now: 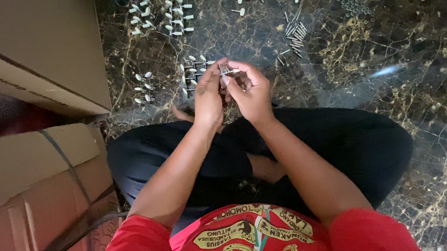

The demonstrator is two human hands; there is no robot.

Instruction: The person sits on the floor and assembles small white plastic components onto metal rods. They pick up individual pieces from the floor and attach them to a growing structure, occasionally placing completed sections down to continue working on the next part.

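A person sits cross-legged on a dark marble floor (438, 111), cardboard boxes (31, 36) at the left side. White-headed pins (177, 16) lie in small groups ahead, thin metal pins (295, 35) farther off. The left hand (208, 97) and right hand (250, 94) meet above the knees, fingertips pinching a tiny metal part (225, 70). It looks light, stiff and easily dropped; a fingertip pinch on its sides suits it.
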